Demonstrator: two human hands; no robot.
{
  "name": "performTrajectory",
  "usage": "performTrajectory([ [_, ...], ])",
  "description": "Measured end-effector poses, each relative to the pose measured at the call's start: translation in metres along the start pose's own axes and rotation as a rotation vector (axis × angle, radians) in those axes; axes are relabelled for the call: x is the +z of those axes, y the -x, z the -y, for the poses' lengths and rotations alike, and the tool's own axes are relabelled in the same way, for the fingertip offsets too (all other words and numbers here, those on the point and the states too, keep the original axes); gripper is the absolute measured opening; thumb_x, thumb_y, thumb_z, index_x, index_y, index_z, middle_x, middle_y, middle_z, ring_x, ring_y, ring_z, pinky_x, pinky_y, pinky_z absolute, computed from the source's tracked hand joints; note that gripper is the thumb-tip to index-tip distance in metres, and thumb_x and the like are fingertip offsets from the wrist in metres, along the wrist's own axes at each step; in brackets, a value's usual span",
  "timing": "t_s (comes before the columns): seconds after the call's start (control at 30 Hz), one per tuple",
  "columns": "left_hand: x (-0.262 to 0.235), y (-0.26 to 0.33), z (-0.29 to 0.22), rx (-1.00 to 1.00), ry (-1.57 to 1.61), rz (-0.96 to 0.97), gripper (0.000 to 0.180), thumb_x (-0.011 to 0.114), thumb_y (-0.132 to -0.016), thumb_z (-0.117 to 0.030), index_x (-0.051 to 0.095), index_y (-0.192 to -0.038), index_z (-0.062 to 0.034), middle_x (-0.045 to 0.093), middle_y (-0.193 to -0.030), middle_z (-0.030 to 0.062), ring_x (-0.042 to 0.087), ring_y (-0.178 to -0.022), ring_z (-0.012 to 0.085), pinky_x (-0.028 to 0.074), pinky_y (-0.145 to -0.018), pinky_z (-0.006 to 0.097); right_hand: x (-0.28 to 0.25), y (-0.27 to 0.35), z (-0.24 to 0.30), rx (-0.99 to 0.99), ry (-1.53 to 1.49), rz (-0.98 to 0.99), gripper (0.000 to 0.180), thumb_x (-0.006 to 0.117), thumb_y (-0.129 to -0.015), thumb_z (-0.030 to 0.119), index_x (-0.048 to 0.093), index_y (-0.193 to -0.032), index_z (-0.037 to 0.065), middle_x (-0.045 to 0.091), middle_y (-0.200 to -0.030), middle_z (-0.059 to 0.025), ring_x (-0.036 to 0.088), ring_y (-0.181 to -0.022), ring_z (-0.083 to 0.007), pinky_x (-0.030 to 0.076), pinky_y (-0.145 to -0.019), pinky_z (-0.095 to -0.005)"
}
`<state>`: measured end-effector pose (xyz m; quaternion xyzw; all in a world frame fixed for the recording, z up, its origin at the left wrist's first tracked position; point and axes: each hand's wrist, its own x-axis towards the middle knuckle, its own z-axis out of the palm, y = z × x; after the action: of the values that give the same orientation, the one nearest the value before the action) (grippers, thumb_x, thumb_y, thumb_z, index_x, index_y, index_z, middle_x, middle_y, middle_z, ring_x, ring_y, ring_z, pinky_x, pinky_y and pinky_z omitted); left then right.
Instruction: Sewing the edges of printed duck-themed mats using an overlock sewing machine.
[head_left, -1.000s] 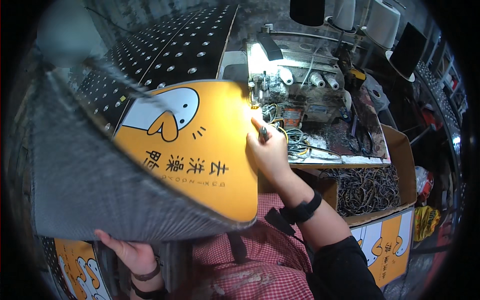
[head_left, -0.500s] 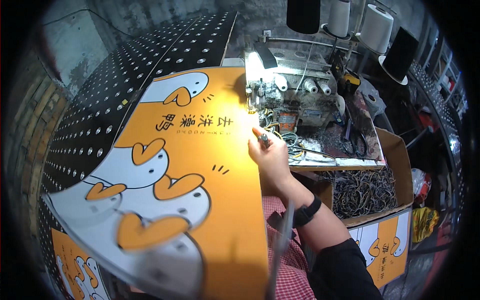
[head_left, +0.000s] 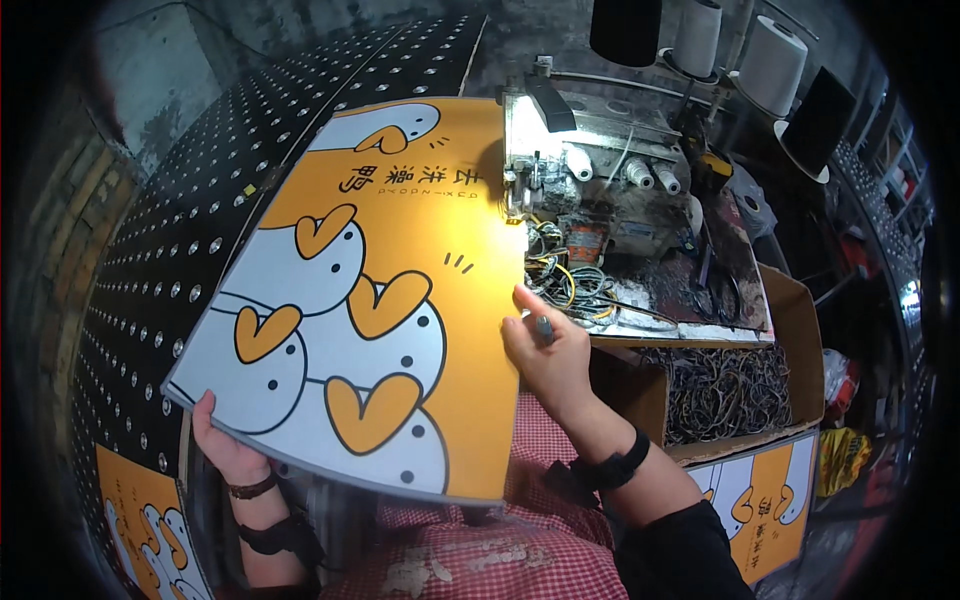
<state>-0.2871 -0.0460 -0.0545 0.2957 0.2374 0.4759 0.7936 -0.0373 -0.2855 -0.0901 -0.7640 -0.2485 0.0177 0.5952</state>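
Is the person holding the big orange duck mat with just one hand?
No, the left hand grips the near corner of the orange mat and the right hand holds its right edge.

A grimy sewing machine (head_left: 600,170) stands on a cluttered work table (head_left: 690,325), its lamp lit, with tangled yellow and white threads (head_left: 565,285) heaped just beside its base; large thread cones (head_left: 770,50), white and black, rise behind it. An open cardboard box (head_left: 790,300) of dark scrap strips (head_left: 725,390) sits against the table; a black panel with white dots (head_left: 190,200) spreads across the left.
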Motion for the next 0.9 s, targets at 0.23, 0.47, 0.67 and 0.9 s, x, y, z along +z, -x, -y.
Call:
performTrajectory([
  [0.23,0.005,-0.047,0.011,0.016,-0.093,0.022,0.045,0.043,-0.08,0.002,0.035,-0.124,0.0046,0.045,-0.122,0.0177,0.046,-0.112,0.0299,0.037,-0.096,0.039,0.002,0.02,0.0,-0.072,-0.093,-0.041,0.035,0.064,-0.075,0.008,0.058,-0.108,0.001,0.063,-0.078,-0.0132,0.06,-0.068,-0.0128,0.048,-0.063,-0.0233],
  [0.47,0.05,-0.081,0.034,0.099,-0.255,-0.016,0.046,0.042,-0.08,0.009,0.035,-0.125,0.003,0.044,-0.123,0.0179,0.045,-0.113,0.0294,0.037,-0.097,0.039,-0.007,0.033,0.013,0.074,-0.1,0.049,0.037,0.063,-0.075,0.005,0.056,-0.111,0.001,0.062,-0.075,-0.0091,0.059,-0.07,-0.01,0.047,-0.063,-0.0228],
  [0.67,0.075,-0.112,0.048,0.136,-0.266,0.016,0.045,0.042,-0.079,0.01,0.036,-0.123,0.0033,0.045,-0.121,0.0174,0.046,-0.111,0.0292,0.037,-0.096,0.039,-0.006,0.034,0.015,0.026,-0.103,0.027,0.037,0.063,-0.073,0.002,0.057,-0.11,0.002,0.061,-0.074,-0.0087,0.059,-0.069,-0.0097,0.047,-0.063,-0.0219],
  [0.9,0.102,-0.155,0.068,0.177,-0.281,0.019,0.039,0.045,-0.077,0.013,0.044,-0.115,0.0041,0.05,-0.116,0.0146,0.049,-0.106,0.026,0.04,-0.091,0.036,-0.001,0.03,0.003,-0.027,-0.213,-0.049,0.03,0.062,-0.072,0.0,0.062,-0.102,0.003,0.063,-0.079,-0.0104,0.059,-0.069,-0.0119,0.046,-0.063,-0.0221],
])
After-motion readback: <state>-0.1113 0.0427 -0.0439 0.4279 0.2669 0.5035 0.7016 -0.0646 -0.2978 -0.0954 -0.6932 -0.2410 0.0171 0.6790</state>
